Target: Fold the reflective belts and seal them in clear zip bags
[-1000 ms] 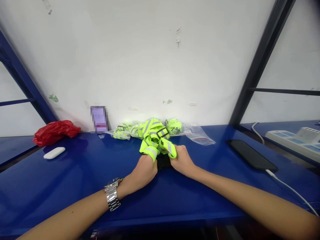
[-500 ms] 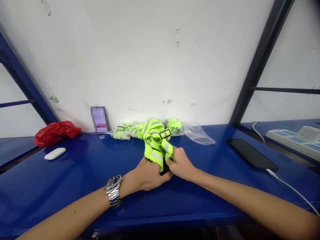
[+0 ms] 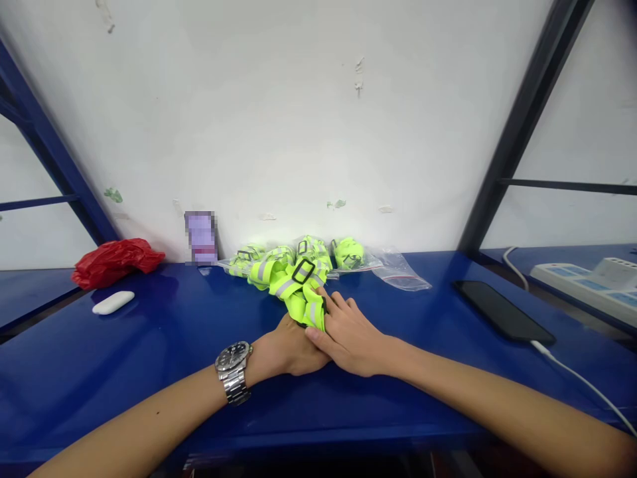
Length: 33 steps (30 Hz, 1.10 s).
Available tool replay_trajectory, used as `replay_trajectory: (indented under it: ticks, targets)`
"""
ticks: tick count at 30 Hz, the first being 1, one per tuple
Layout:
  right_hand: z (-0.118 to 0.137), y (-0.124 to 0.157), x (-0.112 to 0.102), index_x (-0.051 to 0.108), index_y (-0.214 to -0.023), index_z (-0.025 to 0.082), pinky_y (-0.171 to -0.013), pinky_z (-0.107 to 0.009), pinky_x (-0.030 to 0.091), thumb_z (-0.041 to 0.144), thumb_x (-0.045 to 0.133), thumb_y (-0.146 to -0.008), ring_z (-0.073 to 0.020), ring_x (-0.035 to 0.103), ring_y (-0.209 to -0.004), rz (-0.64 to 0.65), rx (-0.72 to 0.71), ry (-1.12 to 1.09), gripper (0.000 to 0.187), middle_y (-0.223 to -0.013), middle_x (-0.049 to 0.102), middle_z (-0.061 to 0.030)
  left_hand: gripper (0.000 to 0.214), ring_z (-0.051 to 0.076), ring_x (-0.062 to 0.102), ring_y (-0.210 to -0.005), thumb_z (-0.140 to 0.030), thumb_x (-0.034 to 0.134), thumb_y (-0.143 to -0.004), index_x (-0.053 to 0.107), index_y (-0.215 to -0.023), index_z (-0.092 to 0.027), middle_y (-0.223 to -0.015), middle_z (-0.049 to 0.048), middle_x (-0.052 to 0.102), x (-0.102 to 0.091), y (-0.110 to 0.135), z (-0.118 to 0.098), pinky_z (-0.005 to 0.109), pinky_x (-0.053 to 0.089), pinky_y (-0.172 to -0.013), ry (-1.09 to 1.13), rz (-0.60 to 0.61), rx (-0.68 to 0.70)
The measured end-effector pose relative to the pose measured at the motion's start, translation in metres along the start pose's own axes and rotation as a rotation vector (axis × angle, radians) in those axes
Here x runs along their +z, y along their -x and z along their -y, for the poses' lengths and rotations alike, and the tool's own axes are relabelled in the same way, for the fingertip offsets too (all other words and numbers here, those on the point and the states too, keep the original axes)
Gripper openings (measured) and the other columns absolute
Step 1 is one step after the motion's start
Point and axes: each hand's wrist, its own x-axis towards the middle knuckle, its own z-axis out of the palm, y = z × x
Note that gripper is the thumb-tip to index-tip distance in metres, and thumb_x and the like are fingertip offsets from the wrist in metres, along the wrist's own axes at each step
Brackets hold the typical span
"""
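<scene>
A bright yellow-green reflective strap [image 3: 286, 287] with silver stripes and a black buckle lies bunched up in front of me. My left hand [image 3: 301, 350], with a metal watch on its wrist, is closed around the near end of the strap; most of its fingers are hidden under the strap and the other hand. From the right, my right hand [image 3: 351, 335] lies over that same end, its thumb against the strap and its fingers curled along the far side. Both hands touch each other just above the blue table [image 3: 279, 411].
Bagged rolled straps [image 3: 349, 253] stand along the wall beside a flat clear zip bag [image 3: 401, 271]. To the left are a red plastic bag [image 3: 117, 262], a white earbud case [image 3: 113, 303] and a propped phone [image 3: 202, 238]. A cabled black phone [image 3: 502, 311] and a power strip [image 3: 584, 282] lie right.
The bunched strap has tipped to the left and lower, so its buckle now faces me. My right hand has shifted from pinching the strap's side to lying over its near end.
</scene>
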Motion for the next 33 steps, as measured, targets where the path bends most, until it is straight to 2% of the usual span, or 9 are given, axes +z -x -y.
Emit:
replay_trajectory:
  ticks: [2,5,9,15,20,23,27,30,33]
  targets:
    - [-0.002,0.001,0.001,0.055,-0.121,0.013,-0.079,-0.053,0.041,0.047,0.013,-0.099,-0.0315,0.043,-0.102,0.019,-0.031,0.077,0.058,-0.150,0.026,-0.0210,0.032,0.033,0.054,-0.113,-0.022,0.042,-0.085,0.069,-0.103,-0.021,-0.115,0.0114,0.065,0.000,0.000,0.000,0.047,0.037,-0.101,-0.026,0.020,-0.024]
    - [-0.008,0.001,0.002,0.059,-0.113,0.013,-0.079,-0.053,0.041,0.042,0.018,-0.099,-0.0318,0.044,-0.103,0.013,-0.058,0.103,0.051,-0.147,0.029,-0.0202,0.032,0.030,0.056,-0.109,-0.030,0.044,-0.087,0.067,-0.107,-0.022,-0.113,0.0095,0.066,0.000,0.002,-0.001,0.042,0.041,-0.098,-0.029,0.032,-0.113]
    - [-0.013,0.001,0.003,0.058,-0.111,0.013,-0.081,-0.049,0.043,0.041,0.022,-0.100,-0.0269,0.045,-0.098,0.005,-0.037,0.052,0.047,-0.125,0.042,-0.0189,0.038,0.031,0.058,-0.106,-0.040,0.044,-0.088,0.065,-0.114,-0.021,-0.114,0.0102,0.066,-0.003,0.003,-0.001,0.041,0.044,-0.094,0.001,0.057,-0.172]
    - [-0.016,-0.001,0.004,0.061,-0.096,0.012,-0.080,-0.042,0.044,0.038,0.021,-0.100,-0.0212,0.043,-0.084,0.005,-0.036,0.035,0.048,-0.102,0.045,-0.0138,0.032,0.029,0.059,-0.104,-0.041,0.051,-0.087,0.066,-0.108,-0.023,-0.111,0.0062,0.067,-0.015,0.003,0.009,0.036,0.043,-0.093,0.211,0.127,-0.152]
    - [-0.022,0.001,0.007,0.061,-0.083,0.012,-0.081,-0.044,0.043,0.036,0.020,-0.100,-0.0227,0.043,-0.084,0.012,-0.020,0.117,0.051,-0.098,0.045,-0.0139,0.036,0.026,0.058,-0.104,-0.044,0.055,-0.085,0.063,-0.112,-0.021,-0.113,0.0068,0.065,-0.025,0.011,0.012,0.033,0.044,-0.092,0.311,0.046,-0.189]
    - [-0.022,0.003,0.008,0.061,-0.082,0.013,-0.081,-0.044,0.043,0.038,0.021,-0.100,-0.0234,0.043,-0.086,0.001,-0.044,0.160,0.050,-0.099,0.047,-0.0142,0.038,0.027,0.062,-0.092,-0.049,0.052,-0.085,0.066,-0.099,-0.017,-0.098,0.0104,0.068,-0.024,0.019,0.006,0.035,0.047,-0.082,0.098,0.000,-0.301]
    - [-0.021,0.004,0.007,0.062,-0.080,0.013,-0.080,-0.045,0.043,0.040,0.023,-0.099,-0.0241,0.044,-0.085,-0.005,-0.062,0.193,0.052,-0.100,0.049,-0.0150,0.052,0.030,0.063,-0.070,-0.064,0.048,-0.082,0.065,-0.070,-0.016,-0.071,0.0132,0.066,-0.020,0.024,-0.006,0.036,0.046,-0.065,-0.169,0.028,-0.491]
    - [-0.020,0.004,0.006,0.063,-0.080,0.013,-0.079,-0.045,0.044,0.040,0.024,-0.099,-0.0249,0.045,-0.085,0.022,-0.067,0.181,0.051,-0.099,0.049,-0.0148,0.051,0.029,0.064,-0.072,-0.064,0.045,-0.084,0.066,-0.074,-0.018,-0.074,0.0111,0.067,-0.021,0.027,-0.009,0.034,0.044,-0.064,-0.073,-0.012,-0.489]
    - [-0.021,0.005,0.005,0.063,-0.078,0.014,-0.080,-0.047,0.044,0.040,0.023,-0.098,-0.0258,0.046,-0.087,0.037,-0.069,0.145,0.052,-0.100,0.049,-0.0151,0.043,0.027,0.063,-0.081,-0.056,0.042,-0.089,0.067,-0.085,-0.021,-0.085,0.0079,0.069,-0.027,0.033,-0.002,0.033,0.044,-0.071,0.120,-0.141,-0.505]
